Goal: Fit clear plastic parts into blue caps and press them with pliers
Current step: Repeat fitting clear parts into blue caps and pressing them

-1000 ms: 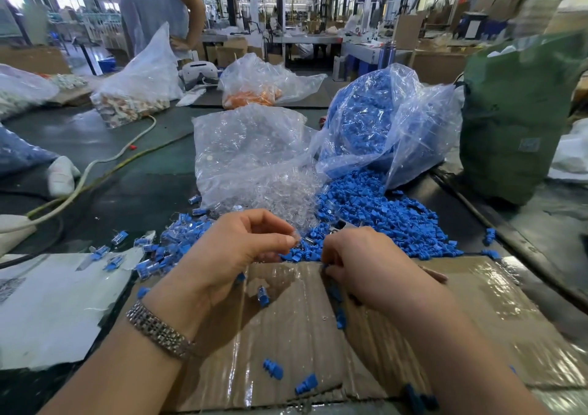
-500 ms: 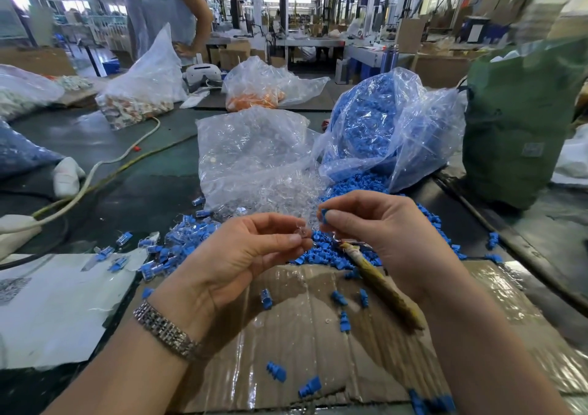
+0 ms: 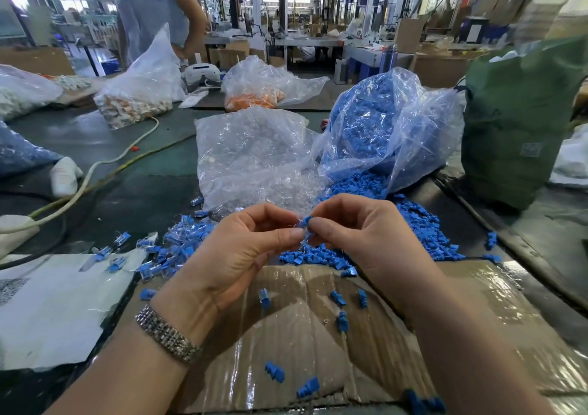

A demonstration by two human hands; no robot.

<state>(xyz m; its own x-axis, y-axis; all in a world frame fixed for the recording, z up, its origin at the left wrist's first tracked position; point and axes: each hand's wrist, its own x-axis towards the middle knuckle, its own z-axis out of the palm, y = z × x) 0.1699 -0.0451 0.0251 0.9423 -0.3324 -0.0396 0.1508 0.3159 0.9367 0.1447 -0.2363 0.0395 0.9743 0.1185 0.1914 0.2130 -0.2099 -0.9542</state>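
— Both hands busy?
— Yes: the left hand and right hand pinch one blue cap between fingertips, raised above the taped cardboard.
— Pliers?
— Not visible.

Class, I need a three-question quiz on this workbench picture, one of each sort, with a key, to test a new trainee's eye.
1. True or false: both hands pinch one small blue plastic cap between them, raised above the bench.
2. Multiple choice. The heap of loose blue plastic caps spills from: A) the green woven sack; B) the clear bag of blue caps; C) the clear bag of orange parts.
3. Fill in: the left wrist wears a metal ____.

Key: 1 true, the left hand and right hand meet at it with curled fingertips. 2 B. 3 watch band.
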